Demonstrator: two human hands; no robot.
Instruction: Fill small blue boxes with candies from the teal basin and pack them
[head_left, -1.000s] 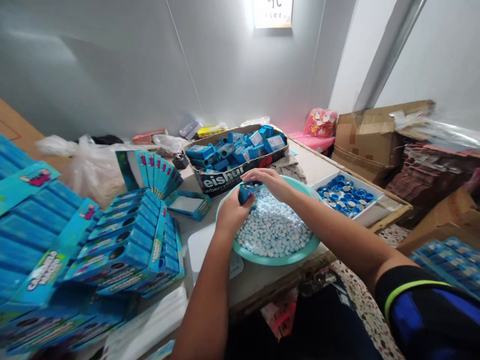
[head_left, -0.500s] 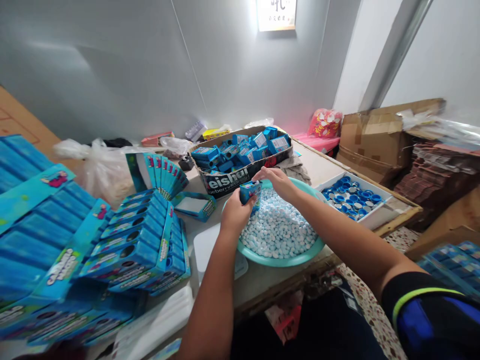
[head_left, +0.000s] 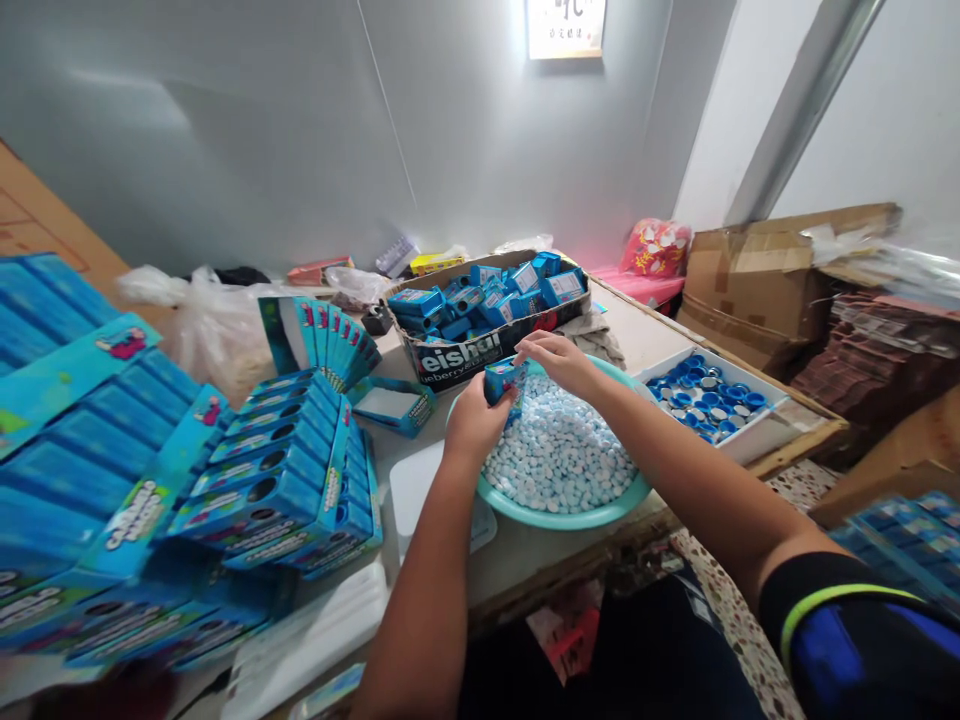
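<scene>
My left hand grips a small blue box, which it holds upright just over the rim of a teal plastic basin. The basin is heaped with small pale blue and white candies. My right hand reaches in from the right above the far rim, with its extended fingertips close beside the box. It holds nothing that I can see. The box's lower end is hidden by my left fingers.
A printed cardboard tray of small blue boxes stands behind the basin. A white tray holds blue-and-silver caps to the right. Stacked blue display cartons crowd the left side, and cardboard cartons stand beyond the table.
The small blue box has turned more upright in my left hand. My right fingertips have moved in nearer to it. The whole view has shifted slightly.
</scene>
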